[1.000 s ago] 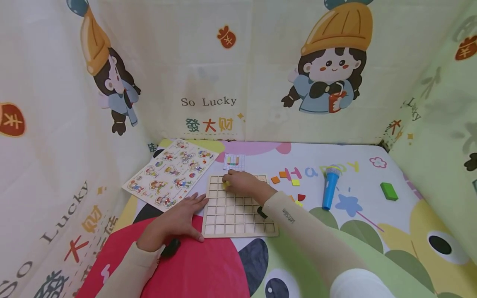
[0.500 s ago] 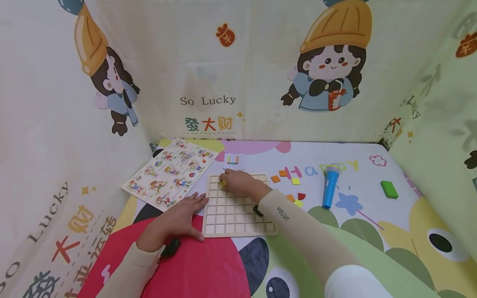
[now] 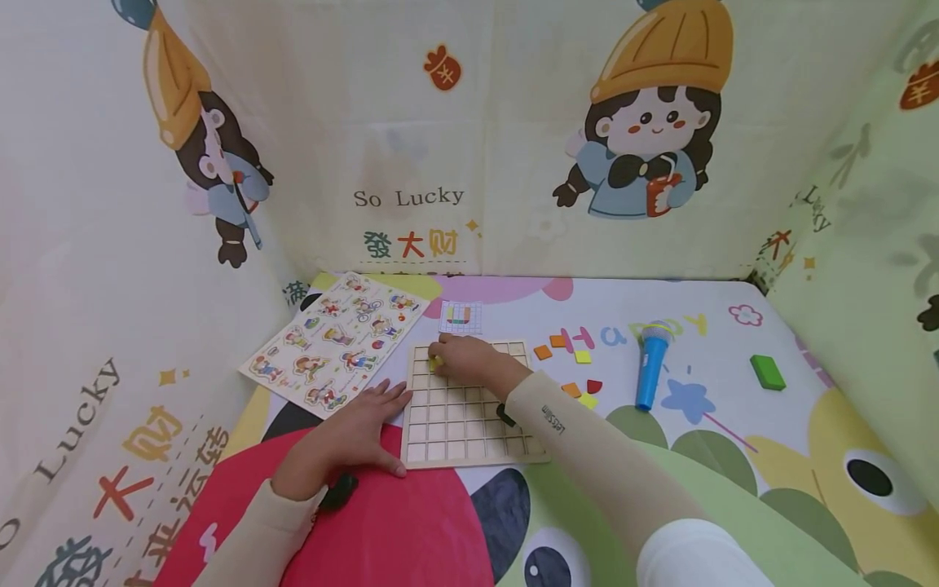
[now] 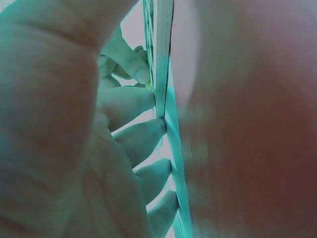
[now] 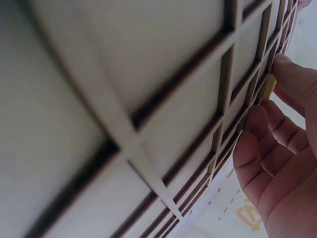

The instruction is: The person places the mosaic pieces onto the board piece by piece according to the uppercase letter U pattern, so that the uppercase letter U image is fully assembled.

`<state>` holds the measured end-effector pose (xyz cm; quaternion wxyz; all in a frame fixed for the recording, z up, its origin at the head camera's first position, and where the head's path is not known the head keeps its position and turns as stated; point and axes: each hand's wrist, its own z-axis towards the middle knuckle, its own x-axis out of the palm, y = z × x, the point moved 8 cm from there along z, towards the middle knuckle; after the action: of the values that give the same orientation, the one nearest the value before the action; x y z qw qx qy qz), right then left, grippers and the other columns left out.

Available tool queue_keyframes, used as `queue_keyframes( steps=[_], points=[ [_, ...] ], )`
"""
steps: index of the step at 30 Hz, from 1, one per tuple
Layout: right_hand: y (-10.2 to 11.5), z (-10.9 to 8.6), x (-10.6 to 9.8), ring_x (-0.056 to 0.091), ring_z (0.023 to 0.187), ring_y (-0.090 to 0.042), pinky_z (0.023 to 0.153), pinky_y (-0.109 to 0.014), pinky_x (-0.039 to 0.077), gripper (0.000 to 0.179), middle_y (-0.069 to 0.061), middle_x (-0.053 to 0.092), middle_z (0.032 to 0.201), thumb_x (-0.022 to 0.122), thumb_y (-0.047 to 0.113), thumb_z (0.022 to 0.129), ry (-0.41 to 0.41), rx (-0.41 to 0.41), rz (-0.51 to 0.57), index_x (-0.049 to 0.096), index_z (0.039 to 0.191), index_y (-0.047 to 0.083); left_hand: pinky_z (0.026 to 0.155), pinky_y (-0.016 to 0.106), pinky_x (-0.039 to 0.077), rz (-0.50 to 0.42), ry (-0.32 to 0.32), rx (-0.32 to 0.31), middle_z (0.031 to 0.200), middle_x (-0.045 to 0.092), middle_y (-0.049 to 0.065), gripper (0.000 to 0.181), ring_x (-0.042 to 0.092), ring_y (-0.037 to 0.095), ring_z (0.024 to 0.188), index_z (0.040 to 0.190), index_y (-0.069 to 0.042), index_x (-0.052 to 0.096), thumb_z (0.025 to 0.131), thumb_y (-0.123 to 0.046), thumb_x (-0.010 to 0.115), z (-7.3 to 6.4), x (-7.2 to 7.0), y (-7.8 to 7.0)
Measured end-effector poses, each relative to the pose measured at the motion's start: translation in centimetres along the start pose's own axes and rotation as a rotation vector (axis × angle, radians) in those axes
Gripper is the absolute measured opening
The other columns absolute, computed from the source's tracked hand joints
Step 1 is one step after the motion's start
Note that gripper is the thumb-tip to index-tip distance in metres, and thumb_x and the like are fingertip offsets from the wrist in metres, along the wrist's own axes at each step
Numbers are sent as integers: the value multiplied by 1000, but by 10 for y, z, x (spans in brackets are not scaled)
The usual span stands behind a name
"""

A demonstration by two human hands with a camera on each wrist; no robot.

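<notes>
A square wooden grid board [image 3: 455, 440] lies flat on the patterned table cover. My right hand [image 3: 465, 359] is over its far left part and pinches a small yellow tile [image 3: 435, 364], partly hidden by the fingers. In the right wrist view, the same yellow tile [image 5: 269, 88] shows between thumb and fingers, close against the grid. My left hand [image 3: 352, 436] lies with fingers spread at the board's left side. In the left wrist view, its fingertips [image 4: 157, 126] touch the cover or the board's edge [image 4: 162, 54]; I cannot tell which for each.
Behind the board lies a small pattern card [image 3: 460, 317]. A sheet with cartoon figures [image 3: 337, 342] is at the left. Right of the board are loose orange, yellow and red tiles [image 3: 583, 357], a blue toy microphone [image 3: 650, 371] and a green block [image 3: 767, 372].
My right hand has moved slightly left across the board with the yellow tile in its fingers. The left hand has stayed at the board's side.
</notes>
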<state>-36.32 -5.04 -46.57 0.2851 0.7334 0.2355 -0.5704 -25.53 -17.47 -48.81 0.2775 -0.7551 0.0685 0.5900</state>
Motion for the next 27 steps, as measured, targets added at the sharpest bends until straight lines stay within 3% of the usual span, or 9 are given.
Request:
queue_keyframes(
  steps=[19, 27],
  points=[
    [-3, 1, 3, 56, 87, -15, 91, -33, 48, 36, -1, 53, 117, 59, 37, 98, 11, 19, 12, 58, 131, 22, 113, 52, 21, -44, 20, -22, 158, 26, 1, 120, 12, 30, 146, 153, -18, 34, 55, -71, 80, 0, -1, 0],
    [-11, -15, 0, 59, 90, -13, 90, -30, 48, 33, 1, 55, 117, 57, 34, 99, -5, 9, 5, 60, 129, 22, 113, 53, 22, -50, 24, -25, 158, 27, 1, 121, 12, 32, 146, 153, -17, 34, 55, -72, 79, -2, -1, 0]
  ],
)
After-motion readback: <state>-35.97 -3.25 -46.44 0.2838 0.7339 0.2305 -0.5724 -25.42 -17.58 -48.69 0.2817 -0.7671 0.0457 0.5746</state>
